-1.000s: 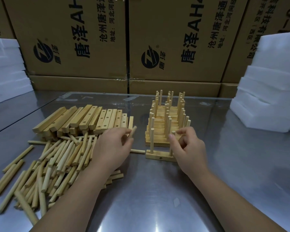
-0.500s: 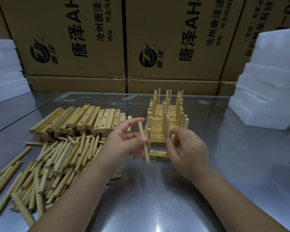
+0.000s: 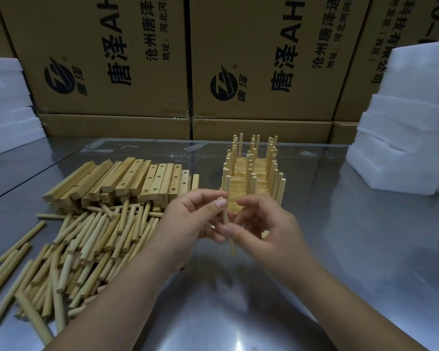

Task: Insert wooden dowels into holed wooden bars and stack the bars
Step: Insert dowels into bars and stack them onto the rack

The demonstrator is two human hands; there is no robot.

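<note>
Both hands are on one dowel (image 3: 232, 247) here. It's held near upright just in front of the stack (image 3: 251, 178), with its lower end poking out below the fingers. The left hand (image 3: 188, 221) pinches it near the top and the right hand (image 3: 269, 231) pinches around the middle, so each grip is closed on it. The stack has pegs sticking up all over. To its left on the table (image 3: 352, 249) is a pile of bars (image 3: 137, 181), with loose dowels (image 3: 86, 239) in front. There are boxes (image 3: 251, 59) and foam (image 3: 411, 127) behind.
</note>
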